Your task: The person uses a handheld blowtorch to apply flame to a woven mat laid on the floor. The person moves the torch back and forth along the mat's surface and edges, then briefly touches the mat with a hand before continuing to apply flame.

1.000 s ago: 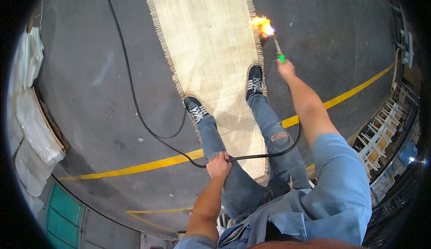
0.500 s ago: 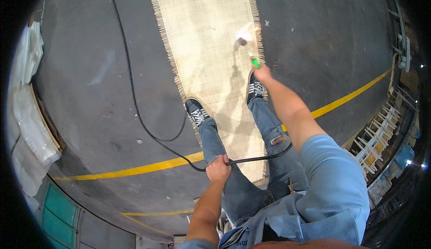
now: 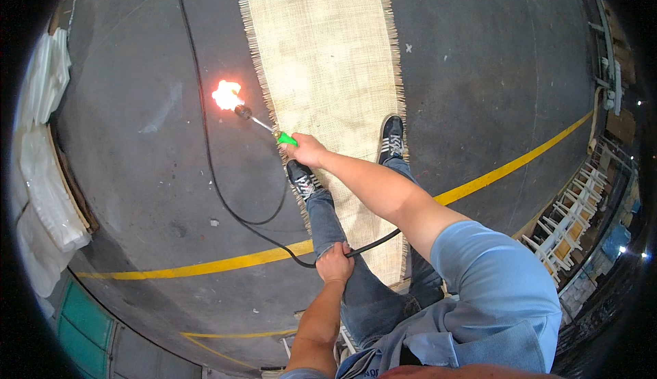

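Head view, looking down: the person stands on a long woven straw mat [image 3: 321, 57] laid on a dark concrete floor [image 3: 479, 71], both dark sneakers on it, the left one [image 3: 301, 177] at the mat's left fringe and the right one [image 3: 391, 137] near its right fringe. The right hand [image 3: 308, 150] is closed round the green handle of a gas torch [image 3: 263, 125], arm stretched across the body to the left. The torch's thin metal tube points left and far, and its flame [image 3: 227, 95] burns bright orange over the bare floor just beside the mat's left fringe. The left hand [image 3: 335, 264] is shut in a fist round the black hose [image 3: 205, 139], held against the left thigh. From that fist the hose runs left in a loop on the floor, then far along the mat's left side; another stretch runs right, behind the right forearm. A yellow painted line [image 3: 205, 267] crosses the floor near the person. White plastic sheets [image 3: 41, 174] lie piled at the left edge, and white ladder-like racks [image 3: 571, 218] stand at the right.
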Motion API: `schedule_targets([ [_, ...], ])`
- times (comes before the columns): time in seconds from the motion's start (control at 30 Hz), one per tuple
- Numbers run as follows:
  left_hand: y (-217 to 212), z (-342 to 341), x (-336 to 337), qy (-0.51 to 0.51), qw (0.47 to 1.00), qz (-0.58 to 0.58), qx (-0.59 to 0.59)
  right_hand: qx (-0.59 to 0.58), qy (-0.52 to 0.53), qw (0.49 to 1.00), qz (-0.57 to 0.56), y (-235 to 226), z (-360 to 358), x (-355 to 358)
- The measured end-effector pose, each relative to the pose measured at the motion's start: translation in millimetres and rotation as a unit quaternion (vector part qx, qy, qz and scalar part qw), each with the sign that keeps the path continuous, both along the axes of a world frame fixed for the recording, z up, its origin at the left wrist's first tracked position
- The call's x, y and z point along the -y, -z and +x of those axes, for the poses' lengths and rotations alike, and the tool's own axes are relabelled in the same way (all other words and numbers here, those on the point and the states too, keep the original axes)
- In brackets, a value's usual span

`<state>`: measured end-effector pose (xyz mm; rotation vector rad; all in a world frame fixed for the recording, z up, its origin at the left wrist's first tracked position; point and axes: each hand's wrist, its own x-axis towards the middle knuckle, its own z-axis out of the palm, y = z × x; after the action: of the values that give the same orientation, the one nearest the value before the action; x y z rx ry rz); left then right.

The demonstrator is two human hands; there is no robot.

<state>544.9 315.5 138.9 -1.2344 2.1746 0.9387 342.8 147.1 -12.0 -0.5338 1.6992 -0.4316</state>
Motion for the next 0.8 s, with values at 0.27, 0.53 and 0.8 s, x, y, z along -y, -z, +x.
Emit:
schedule_targets([
  [0.27,5.6,-1.7,-4.3,0.005,1.000,0.008,-0.018,-0.153,0.099,0.974,0.136,40.4,-131.7,-82.6],
  [0.53,1.6,13.7,1.0,-0.008,1.000,0.021,0.007,-0.336,0.166,0.905,0.198,17.1,-231.7,-185.3],
  [0.8,2.5,1.3,-0.9,-0.029,0.999,0.039,-0.019,-0.415,0.206,0.863,0.202,-3.4,-279.6,-201.2],
])
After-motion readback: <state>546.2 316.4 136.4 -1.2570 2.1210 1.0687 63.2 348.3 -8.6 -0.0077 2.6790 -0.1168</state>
